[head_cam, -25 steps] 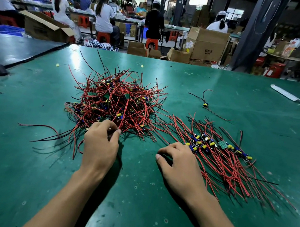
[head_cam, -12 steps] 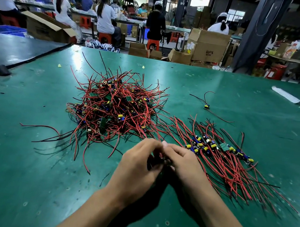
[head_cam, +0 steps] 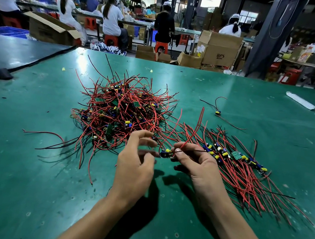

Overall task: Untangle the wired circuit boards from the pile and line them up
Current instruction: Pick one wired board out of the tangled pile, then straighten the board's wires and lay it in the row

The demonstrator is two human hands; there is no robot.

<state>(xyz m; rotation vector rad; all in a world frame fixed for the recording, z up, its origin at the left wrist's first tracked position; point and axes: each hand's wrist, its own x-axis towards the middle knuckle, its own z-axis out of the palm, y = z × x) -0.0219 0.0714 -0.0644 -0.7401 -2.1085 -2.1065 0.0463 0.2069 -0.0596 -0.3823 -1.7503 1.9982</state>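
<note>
A green bench [head_cam: 24, 182] carries everything. Left of centre lies the tangled pile [head_cam: 121, 112], a heap of red and black wires with small circuit boards caught among them and loose wire ends trailing toward the near edge.

In front of the pile's near right side is the left hand [head_cam: 135, 170]. Its fingers [head_cam: 145, 141] are spread and loosely curved and hold nothing, with the tips just beside the left end of a single board [head_cam: 166, 153]. Blur hides whether they touch it.

That board hangs above the bench between the two hands. The right hand [head_cam: 200, 169] pinches its right end, wires included, between thumb and forefinger. One red wire rises from the pinch and a black one runs off to the right.

Just beyond the right hand lies the sorted row [head_cam: 236, 155], boards side by side with their wires fanned toward the near right. Farther back a lone wired part [head_cam: 217, 112] lies apart, and a white strip [head_cam: 303, 101] rests near the far right.
</note>
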